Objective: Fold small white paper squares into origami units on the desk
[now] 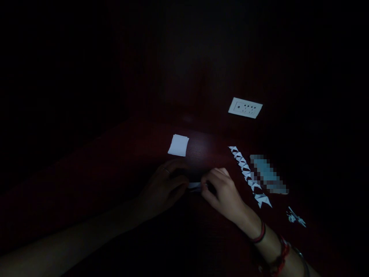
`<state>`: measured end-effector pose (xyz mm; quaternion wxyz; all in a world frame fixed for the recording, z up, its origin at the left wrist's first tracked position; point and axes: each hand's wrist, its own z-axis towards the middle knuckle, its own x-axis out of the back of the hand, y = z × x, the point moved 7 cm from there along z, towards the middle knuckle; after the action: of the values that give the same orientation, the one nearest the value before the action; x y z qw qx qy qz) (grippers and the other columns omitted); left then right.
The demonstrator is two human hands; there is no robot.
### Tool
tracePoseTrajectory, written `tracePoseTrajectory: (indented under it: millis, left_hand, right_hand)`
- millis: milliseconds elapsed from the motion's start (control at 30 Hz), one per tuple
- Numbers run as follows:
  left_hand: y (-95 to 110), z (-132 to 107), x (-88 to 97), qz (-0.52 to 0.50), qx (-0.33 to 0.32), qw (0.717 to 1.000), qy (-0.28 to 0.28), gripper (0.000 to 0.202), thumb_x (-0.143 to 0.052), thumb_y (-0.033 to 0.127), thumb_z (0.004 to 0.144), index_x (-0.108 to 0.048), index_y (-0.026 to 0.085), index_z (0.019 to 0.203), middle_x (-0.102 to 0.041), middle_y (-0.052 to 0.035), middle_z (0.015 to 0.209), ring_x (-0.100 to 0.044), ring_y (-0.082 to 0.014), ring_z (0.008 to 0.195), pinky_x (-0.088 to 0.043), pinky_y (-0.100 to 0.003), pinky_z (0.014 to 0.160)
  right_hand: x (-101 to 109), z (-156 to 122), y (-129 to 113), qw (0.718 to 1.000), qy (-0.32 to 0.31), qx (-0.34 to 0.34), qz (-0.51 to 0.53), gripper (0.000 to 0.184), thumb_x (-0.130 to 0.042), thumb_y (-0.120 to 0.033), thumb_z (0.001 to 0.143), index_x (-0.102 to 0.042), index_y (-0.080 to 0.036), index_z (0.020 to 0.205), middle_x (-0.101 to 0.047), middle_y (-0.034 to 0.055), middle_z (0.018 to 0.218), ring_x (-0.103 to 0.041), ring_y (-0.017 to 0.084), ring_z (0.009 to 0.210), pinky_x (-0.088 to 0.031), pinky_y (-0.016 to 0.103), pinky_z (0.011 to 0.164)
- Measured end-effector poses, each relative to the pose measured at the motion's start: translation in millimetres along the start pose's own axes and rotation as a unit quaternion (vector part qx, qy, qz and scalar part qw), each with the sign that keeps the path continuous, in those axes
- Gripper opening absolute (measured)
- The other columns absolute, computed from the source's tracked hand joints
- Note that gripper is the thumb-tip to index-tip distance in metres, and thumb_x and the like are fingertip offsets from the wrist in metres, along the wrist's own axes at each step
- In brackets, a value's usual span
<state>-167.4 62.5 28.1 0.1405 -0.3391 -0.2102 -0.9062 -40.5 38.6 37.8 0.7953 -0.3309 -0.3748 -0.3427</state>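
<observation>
— What sort of place is this?

— A dim room indoors, most likely a home, at a desk with paper craft laid out on it. A white wall socket, the household kind, sits in a dark wood panel.

— And below the socket?

— A dark reddish wooden table meets the panel just under it. Below and left of the socket lies a small stack of white paper squares. Straight below it runs a row of folded paper triangles.

— Anyone at work?

— Further below the socket, a right hand pinches a small white slip. The left hand touches its other end, its grip lost in the dark.
</observation>
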Motion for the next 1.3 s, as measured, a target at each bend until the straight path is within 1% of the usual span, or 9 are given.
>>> tracePoseTrajectory:
  millis: [100, 267, 400, 600, 767, 867, 1033, 1200, 1300]
  left_hand:
    - [-3.0, 0.2, 0.3, -0.007, 0.012, 1.000, 0.001, 0.015, -0.048, 0.010, 0.079, -0.058, 0.020, 0.085, -0.045, -0.0039, 0.110, -0.042, -0.0203, 0.106, -0.039, -0.038, 0.087]
    - [-4.5, 1.1, -0.5, -0.005, 0.011, 1.000, 0.001, 0.014, -0.048, 0.011, 0.079, -0.057, 0.019, 0.086, -0.045, -0.0044, 0.109, -0.043, -0.0196, 0.105, -0.040, -0.036, 0.087]
    - [-6.7, 1.7, -1.4, 0.011, 0.020, 1.000, 0.005, 0.014, -0.046, 0.011, 0.081, -0.056, 0.018, 0.088, -0.045, -0.0052, 0.110, -0.042, -0.0198, 0.106, -0.038, -0.036, 0.088]
    - [-2.5, 0.1, -4.3, 0.028, 0.002, 1.000, -0.011, 0.013, -0.047, 0.011, 0.081, -0.055, 0.018, 0.088, -0.044, -0.0052, 0.112, -0.040, -0.0206, 0.107, -0.038, -0.037, 0.089]
    - [6.6, 0.2, -3.2, 0.041, -0.030, 0.999, -0.012, 0.014, -0.047, 0.011, 0.081, -0.055, 0.018, 0.090, -0.045, -0.0046, 0.112, -0.040, -0.0200, 0.108, -0.035, -0.037, 0.091]
    - [9.6, 0.5, -2.4, 0.042, -0.048, 0.998, -0.016, 0.016, -0.047, 0.011, 0.081, -0.054, 0.019, 0.093, -0.045, -0.0040, 0.113, -0.039, -0.0196, 0.108, -0.034, -0.038, 0.092]
    - [1.5, 2.4, -0.6, 0.034, -0.018, 0.999, -0.023, 0.012, -0.047, 0.011, 0.080, -0.057, 0.018, 0.083, -0.043, -0.0053, 0.114, -0.039, -0.0213, 0.109, -0.035, -0.039, 0.091]
    - [-3.4, 3.5, -1.6, 0.031, -0.013, 0.999, -0.035, 0.012, -0.047, 0.011, 0.079, -0.056, 0.018, 0.082, -0.042, -0.0052, 0.115, -0.038, -0.0215, 0.110, -0.034, -0.039, 0.092]
    - [-12.8, 4.4, 1.9, 0.049, -0.003, 0.998, -0.034, 0.012, -0.046, 0.012, 0.079, -0.056, 0.018, 0.081, -0.041, -0.0051, 0.117, -0.038, -0.0224, 0.110, -0.035, -0.040, 0.090]
  right_hand:
    - [4.0, 0.6, 4.2, 1.000, 0.004, -0.001, -0.006, 0.008, -0.046, -0.015, 0.077, -0.052, -0.016, 0.072, -0.054, 0.0012, 0.069, -0.047, 0.014, 0.068, -0.032, 0.028, 0.068]
    - [6.0, 1.6, 5.4, 1.000, 0.000, -0.005, -0.025, 0.007, -0.046, -0.014, 0.077, -0.051, -0.016, 0.072, -0.053, 0.0017, 0.070, -0.046, 0.015, 0.068, -0.032, 0.029, 0.069]
    - [2.1, 1.8, 2.5, 0.999, -0.016, -0.003, -0.036, 0.006, -0.046, -0.013, 0.077, -0.050, -0.016, 0.074, -0.053, 0.0024, 0.072, -0.046, 0.015, 0.070, -0.032, 0.029, 0.070]
    - [-2.4, 0.8, -5.6, 0.998, -0.028, 0.027, -0.058, 0.009, -0.045, -0.012, 0.079, -0.052, -0.015, 0.076, -0.053, 0.0031, 0.073, -0.046, 0.015, 0.071, -0.033, 0.031, 0.072]
    - [-1.1, 1.1, -13.5, 0.997, -0.002, 0.041, -0.058, 0.008, -0.050, -0.014, 0.077, -0.055, -0.015, 0.083, -0.053, 0.0079, 0.097, -0.045, 0.020, 0.091, -0.034, 0.034, 0.079]
    - [-1.9, 0.5, -17.2, 0.996, 0.011, 0.055, -0.063, 0.010, -0.049, -0.012, 0.077, -0.057, -0.015, 0.082, -0.052, 0.0076, 0.100, -0.045, 0.019, 0.093, -0.034, 0.035, 0.081]
    - [2.0, -1.7, -13.0, 0.996, 0.025, 0.061, -0.058, 0.010, -0.048, -0.011, 0.076, -0.057, -0.015, 0.079, -0.051, 0.0078, 0.096, -0.045, 0.019, 0.092, -0.033, 0.037, 0.082]
    - [4.0, -0.4, -8.0, 0.998, 0.012, 0.050, -0.045, 0.009, -0.049, -0.011, 0.075, -0.056, -0.015, 0.077, -0.050, 0.0072, 0.094, -0.044, 0.020, 0.092, -0.032, 0.037, 0.083]
    - [5.9, 0.6, -2.8, 0.999, 0.007, 0.028, -0.022, 0.009, -0.049, -0.010, 0.073, -0.055, -0.015, 0.076, -0.050, 0.0060, 0.091, -0.045, 0.019, 0.089, -0.033, 0.035, 0.081]
